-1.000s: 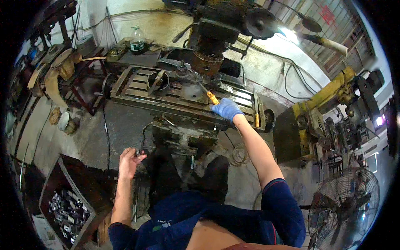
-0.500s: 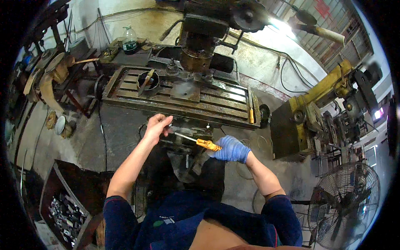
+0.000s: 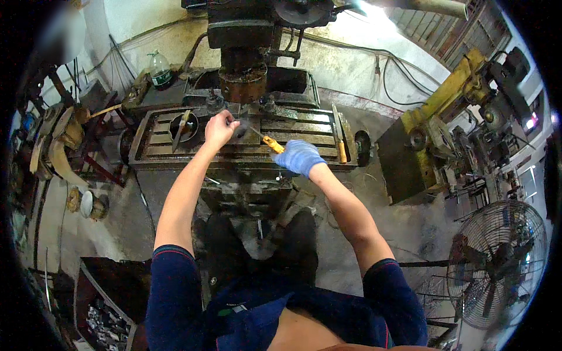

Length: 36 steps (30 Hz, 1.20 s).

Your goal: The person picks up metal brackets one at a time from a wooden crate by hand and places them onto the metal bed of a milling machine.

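1. Right hand (image 3: 301,158), blue-gloved, clamped on yellow tool (image 3: 273,144) above bench (image 3: 301,131); tool's tip points toward left hand.
2. Left hand (image 3: 220,130), bare, fingers curled over bench; can't tell what it grips, fingertips blurred.
3. Hands apart from each other.
4. Bowl (image 3: 194,132) on bench, left of left hand.
5. Bottle (image 3: 159,73) back left.

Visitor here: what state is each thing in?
Left grip: bare, fingers curled, contents unclear
Right grip: gloved, closed on yellow-handled tool
Yellow-handled tool: held, shaft toward left grip
Second handled tool: lying on machine table
Pot: open, brush lying across it
Bottle: standing upright
Bin: open, holding metal pieces
Light: on
Fan: spinning or not, can't tell
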Motion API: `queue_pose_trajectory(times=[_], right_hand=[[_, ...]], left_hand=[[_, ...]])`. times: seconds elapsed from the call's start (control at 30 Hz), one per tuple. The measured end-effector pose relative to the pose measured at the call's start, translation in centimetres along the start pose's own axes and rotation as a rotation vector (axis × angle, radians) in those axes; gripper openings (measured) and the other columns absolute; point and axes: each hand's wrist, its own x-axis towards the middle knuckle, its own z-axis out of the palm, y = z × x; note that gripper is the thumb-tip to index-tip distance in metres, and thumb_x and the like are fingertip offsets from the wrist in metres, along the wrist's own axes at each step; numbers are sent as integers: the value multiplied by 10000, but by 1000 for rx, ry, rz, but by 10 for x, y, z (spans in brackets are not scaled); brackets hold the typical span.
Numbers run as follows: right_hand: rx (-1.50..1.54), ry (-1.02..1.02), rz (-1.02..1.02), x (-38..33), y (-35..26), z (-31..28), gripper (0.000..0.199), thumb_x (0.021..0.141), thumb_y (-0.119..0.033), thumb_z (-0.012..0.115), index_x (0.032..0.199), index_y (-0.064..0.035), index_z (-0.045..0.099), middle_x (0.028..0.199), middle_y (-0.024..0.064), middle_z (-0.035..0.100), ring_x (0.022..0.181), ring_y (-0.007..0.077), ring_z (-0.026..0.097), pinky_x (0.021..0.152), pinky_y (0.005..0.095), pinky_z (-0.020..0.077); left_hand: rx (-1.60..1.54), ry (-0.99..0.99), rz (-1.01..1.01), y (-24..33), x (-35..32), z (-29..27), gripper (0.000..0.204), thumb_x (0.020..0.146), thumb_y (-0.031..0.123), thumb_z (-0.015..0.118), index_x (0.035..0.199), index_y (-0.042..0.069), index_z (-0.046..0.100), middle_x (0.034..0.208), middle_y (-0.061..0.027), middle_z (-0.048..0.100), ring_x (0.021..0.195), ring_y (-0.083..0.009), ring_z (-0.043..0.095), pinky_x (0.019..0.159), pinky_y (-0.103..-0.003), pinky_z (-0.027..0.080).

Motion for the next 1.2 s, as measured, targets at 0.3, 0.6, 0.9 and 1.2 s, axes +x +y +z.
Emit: queue_pose_trajectory(times=[0.3,0.6,0.9,1.2], right_hand=[[27,8,-66,18,15,17,607,721,-579,518,862,-2,645,838,200,631,818,368,596,732,406,470],[743,223,-115,36,74,141,354,669,-319,729,869,-34,667,756,87,667,670,165,621,620,289,458],[797,426,141,-9,91,173,381,710,-330,688,916,-12,652,854,129,659,765,171,632,703,275,467],[990,431,172,-108,152,119,238,742,-167,677,864,35,647,751,38,639,663,98,550,616,251,461]], left_hand=[[327,-90,211,-16,-6,-10,217,718,224,621,903,118,578,837,-99,619,816,-307,593,687,-423,471],[341,-120,136,0,-2,-8,212,719,203,604,916,124,598,823,-111,634,801,-305,602,696,-416,480],[241,-82,151,3,16,13,197,732,197,603,916,127,606,822,-120,635,804,-306,603,694,-424,477],[198,12,206,-4,28,36,221,739,208,611,944,127,596,813,-128,629,796,-316,600,685,-423,476]])
